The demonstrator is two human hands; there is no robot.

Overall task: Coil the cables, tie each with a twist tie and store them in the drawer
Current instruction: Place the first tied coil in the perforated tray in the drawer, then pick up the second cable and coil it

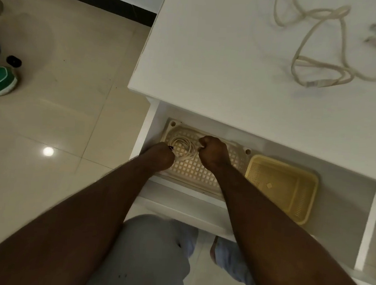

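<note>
Room: tiled floor [61, 133], white desk [232, 67].
Drawer [149, 126]: open at 6 o'clock.
Coiled cable [183, 147]: lowered into perforated tray [200, 170] for storage.
Left hand [159, 157], right hand [213, 153]: each curled, gripping coil.
Loose cable [318, 40]: 1 o'clock, uncoiled.

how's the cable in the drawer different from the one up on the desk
The cable in the drawer is wound into a tight round coil; the cable on the desk sprawls in loose, open loops. The drawer one lies in a perforated cream tray, gripped by both hands; the desk one lies untouched. Both are off-white.
</note>
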